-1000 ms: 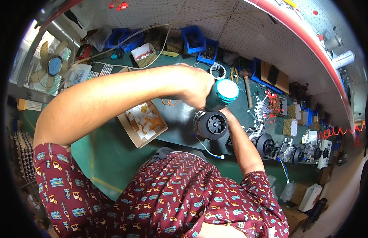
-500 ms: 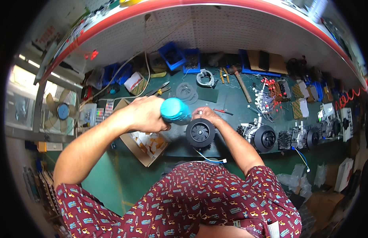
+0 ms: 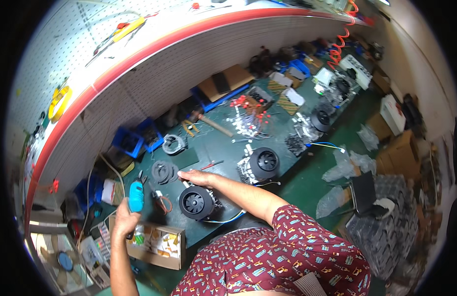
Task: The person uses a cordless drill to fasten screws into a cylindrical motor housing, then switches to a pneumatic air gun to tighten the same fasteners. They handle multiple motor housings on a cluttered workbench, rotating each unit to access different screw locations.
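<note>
My left hand point(image 3: 125, 220) is closed round the grip of a blue power screwdriver point(image 3: 136, 196), held to the left of the work, beside an open cardboard box. My right hand point(image 3: 196, 177) reaches in over the far side of a blower unit with a black finned fan wheel point(image 3: 195, 203). Its fingers are stretched out to the left, close to the unit's metal fitting; whether they touch it I cannot tell. Blue and yellow wires point(image 3: 230, 217) trail from this unit. Dark round gaskets point(image 3: 164, 172) lie just beyond my right fingertips.
The cardboard box point(image 3: 181, 250) holds small packets at the bench's near edge. More blower units point(image 3: 264, 164) line the bench to the right. Behind are a hammer point(image 3: 216, 126), a metal ring housing point(image 3: 174, 144), red-tipped cables point(image 3: 250, 121) and blue bins point(image 3: 128, 141). A red shelf edge overhangs the back.
The view has turned to the right. My left hand has carried the screwdriver leftward, away from the blower unit. My right hand stays by the unit, its fingers now stretched out.
</note>
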Available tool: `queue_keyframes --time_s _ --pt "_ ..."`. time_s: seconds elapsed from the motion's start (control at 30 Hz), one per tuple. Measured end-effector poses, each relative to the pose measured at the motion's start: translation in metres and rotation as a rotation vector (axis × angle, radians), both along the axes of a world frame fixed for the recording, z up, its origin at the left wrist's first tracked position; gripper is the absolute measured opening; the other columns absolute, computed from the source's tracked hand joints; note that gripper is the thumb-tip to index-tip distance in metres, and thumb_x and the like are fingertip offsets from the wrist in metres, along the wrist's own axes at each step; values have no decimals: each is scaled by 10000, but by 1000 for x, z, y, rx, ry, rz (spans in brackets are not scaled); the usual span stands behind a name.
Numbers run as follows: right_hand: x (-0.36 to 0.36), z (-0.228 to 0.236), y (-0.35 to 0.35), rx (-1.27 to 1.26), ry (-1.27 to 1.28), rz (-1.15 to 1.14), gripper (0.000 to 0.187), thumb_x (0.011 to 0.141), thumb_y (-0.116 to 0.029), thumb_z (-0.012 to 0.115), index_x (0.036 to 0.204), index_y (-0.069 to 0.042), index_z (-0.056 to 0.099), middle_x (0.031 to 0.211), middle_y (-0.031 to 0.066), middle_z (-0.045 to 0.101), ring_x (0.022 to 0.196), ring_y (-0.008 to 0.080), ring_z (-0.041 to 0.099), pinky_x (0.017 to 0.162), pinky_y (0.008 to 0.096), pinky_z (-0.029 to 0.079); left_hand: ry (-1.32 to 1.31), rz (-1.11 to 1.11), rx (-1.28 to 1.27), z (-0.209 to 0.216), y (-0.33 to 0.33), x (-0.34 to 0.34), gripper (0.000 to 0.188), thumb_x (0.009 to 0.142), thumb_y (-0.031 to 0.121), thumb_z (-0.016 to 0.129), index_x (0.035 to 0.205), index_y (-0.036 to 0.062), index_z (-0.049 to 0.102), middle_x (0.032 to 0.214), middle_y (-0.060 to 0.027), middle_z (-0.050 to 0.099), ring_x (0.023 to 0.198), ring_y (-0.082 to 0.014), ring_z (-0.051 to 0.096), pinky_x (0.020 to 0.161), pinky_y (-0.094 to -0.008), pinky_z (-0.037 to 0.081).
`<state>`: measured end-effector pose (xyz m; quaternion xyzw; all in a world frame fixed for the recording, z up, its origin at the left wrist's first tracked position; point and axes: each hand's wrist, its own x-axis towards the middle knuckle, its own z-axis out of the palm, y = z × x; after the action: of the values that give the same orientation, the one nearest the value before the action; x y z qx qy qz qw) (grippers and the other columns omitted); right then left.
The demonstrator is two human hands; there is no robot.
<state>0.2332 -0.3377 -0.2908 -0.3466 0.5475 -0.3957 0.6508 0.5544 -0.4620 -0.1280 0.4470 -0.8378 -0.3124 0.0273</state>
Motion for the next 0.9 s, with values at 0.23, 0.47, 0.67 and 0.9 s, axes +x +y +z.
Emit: queue_keyframes --time_s 0.23,0.47,0.67,0.9 --pt "-7 98 98 -253 383 -344 556 1063 -444 537 1358 18 630 1336 153 668 1281 206 595 1086 369 460 -298 -26 -187 -155 -23 -27 513 730 40 704 1209 17 525 1179 -251 672 1177 -465 606 990 -564 472" --pt "10 148 288 -360 424 -999 203 1019 -138 659 1075 46 723 1017 120 757 864 141 716 802 278 594 -569 10 -243 -224 -27 -37 899 591 228 993 1314 47 490 1289 -164 644 1280 -355 575 1062 -473 431" --pt "-6 16 483 88 339 -1473 196 986 -170 673 941 15 721 844 75 736 753 119 681 683 268 565 -478 -23 -51 -248 -57 -41 406 729 106 829 1083 55 638 1237 -204 686 1206 -387 644 976 -452 519" --pt "13 -152 744 887 301 -855 244 887 -257 765 999 -40 758 734 31 658 601 151 608 514 330 530 922 185 -604 -76 -86 -206 196 986 163 665 1084 0 712 861 -6 631 773 -113 558 705 -281 487"
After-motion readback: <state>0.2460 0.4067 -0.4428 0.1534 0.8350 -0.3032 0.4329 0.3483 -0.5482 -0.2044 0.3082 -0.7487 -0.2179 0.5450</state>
